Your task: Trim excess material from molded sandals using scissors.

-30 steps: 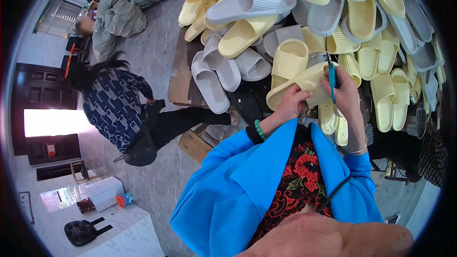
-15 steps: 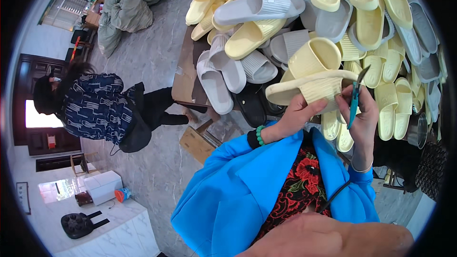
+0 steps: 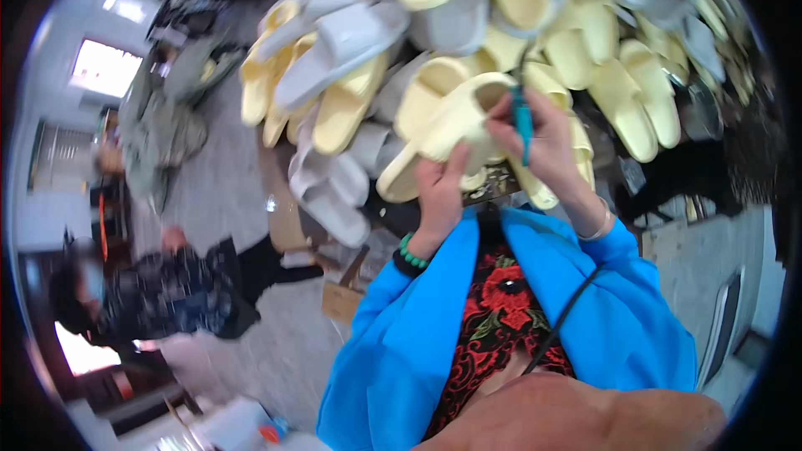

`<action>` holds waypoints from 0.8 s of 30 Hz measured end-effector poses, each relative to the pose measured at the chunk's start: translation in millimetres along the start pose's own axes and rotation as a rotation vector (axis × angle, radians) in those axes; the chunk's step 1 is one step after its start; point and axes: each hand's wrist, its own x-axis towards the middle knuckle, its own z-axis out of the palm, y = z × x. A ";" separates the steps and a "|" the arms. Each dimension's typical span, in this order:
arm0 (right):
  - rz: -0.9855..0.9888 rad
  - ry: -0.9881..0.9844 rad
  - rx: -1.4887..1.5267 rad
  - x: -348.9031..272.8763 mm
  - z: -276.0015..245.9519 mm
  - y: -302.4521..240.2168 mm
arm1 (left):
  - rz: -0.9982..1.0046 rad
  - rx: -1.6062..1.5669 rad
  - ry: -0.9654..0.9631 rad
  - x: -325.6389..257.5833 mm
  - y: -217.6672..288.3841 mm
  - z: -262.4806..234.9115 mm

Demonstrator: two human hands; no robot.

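In front of me I hold a pale yellow slide slipper (image 3: pixel 458 127), tilted, its ribbed strap facing up. My left hand (image 3: pixel 439 199) is closed on its near edge, thumb against the strap. My right hand (image 3: pixel 547 138) grips a pair of nippers (image 3: pixel 522 124) with teal handles, their dark tips pointing away from me. Fingers of that same hand also touch the slipper's right end. Motion blur softens the nippers' jaws. Directly behind the held slipper lies another yellow slipper (image 3: pixel 428 92).
A large heap of yellow and grey slippers, among them a grey slipper (image 3: pixel 342 42), covers the table. At the left stands a person in a dark patterned jacket (image 3: pixel 180 292). Big grey-green sacks (image 3: pixel 167 125) lie on the floor beyond. A wooden stool (image 3: pixel 342 301) is beside the table.
The view has swung, so the heap and my hands appear further left. Both hands keep hold of the slipper and nippers. The person at the left has turned somewhat.
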 end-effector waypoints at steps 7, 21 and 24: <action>-0.188 0.015 -0.204 -3.5 -15.6 2.2 | 0.064 0.102 -0.019 -5.6 1.4 8.9; -0.072 -0.038 -0.011 -10.5 -28.5 9.2 | 0.093 0.133 -0.046 -9.5 2.8 14.8; -0.085 -0.054 -0.023 -6.0 -28.8 10.5 | 0.096 0.067 0.047 -7.1 8.3 11.9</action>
